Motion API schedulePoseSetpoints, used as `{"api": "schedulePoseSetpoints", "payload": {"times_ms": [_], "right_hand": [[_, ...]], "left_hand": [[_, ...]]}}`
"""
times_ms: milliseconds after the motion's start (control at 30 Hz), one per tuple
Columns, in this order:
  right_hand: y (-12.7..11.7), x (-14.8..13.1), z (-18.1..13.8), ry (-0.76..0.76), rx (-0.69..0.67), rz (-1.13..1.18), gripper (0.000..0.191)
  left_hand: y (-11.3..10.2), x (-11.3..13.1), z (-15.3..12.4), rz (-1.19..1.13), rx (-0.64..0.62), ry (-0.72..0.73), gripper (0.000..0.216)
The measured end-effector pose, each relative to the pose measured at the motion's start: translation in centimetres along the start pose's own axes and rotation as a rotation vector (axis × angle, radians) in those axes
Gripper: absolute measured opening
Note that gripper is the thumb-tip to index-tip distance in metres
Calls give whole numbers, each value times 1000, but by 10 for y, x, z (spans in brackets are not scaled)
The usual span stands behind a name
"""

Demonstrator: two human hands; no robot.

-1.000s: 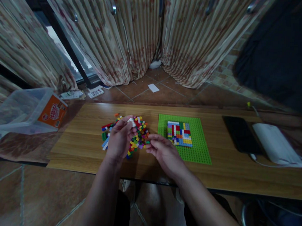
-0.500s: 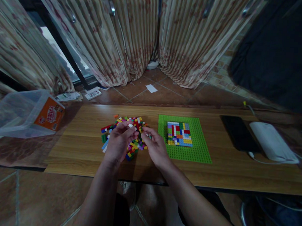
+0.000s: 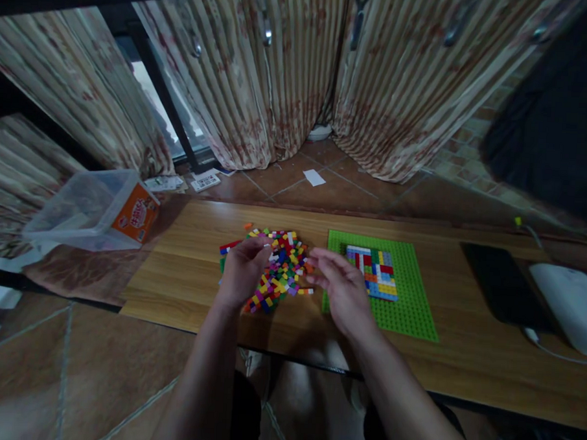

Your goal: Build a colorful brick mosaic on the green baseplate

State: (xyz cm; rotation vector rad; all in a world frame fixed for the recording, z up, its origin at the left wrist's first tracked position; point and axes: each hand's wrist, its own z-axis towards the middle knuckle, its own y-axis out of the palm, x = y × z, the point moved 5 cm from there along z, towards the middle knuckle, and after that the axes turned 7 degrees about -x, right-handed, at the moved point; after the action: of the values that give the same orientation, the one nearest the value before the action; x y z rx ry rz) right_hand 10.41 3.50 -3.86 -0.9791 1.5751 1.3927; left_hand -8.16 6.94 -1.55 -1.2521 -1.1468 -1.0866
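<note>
A heap of small coloured bricks (image 3: 284, 271) lies on the wooden table (image 3: 184, 267). My left hand (image 3: 241, 273) rests on the heap's left side with its fingers curled in; what they pinch is too small to make out. My right hand (image 3: 343, 288) hovers between the heap and the green baseplate (image 3: 409, 303), fingers loosely spread and pointing left, nothing visible in them. On the baseplate sits a flat patch of joined coloured bricks (image 3: 376, 272), just right of my right hand.
A clear plastic box with an orange label (image 3: 99, 208) lies on its side at the table's left end. At the right lie a black slab (image 3: 502, 291) and a white device (image 3: 569, 303) with a cable. Striped curtains (image 3: 290, 83) hang behind, over a tiled floor.
The camera view has shifted, so everything sits further right in the picture. My right hand has drawn away from my left, moving right towards the baseplate with its fingers opened. My left hand has lowered onto the heap.
</note>
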Motion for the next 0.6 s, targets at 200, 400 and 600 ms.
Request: {"api": "schedulePoseSetpoints", "payload": {"times_ms": [200,400,600], "right_hand": [[-19,-15,-2,-188,16,-625,24],[-4,-11,-3,-341,-92,-1159,26],[6,-3,6,-306,-108,-1301,23]], "left_hand": [[3,-2,-1,523,-81,114,20],[7,-3,-3,696,-73,116,23],[5,-1,-3,706,-26,150,24]]}}
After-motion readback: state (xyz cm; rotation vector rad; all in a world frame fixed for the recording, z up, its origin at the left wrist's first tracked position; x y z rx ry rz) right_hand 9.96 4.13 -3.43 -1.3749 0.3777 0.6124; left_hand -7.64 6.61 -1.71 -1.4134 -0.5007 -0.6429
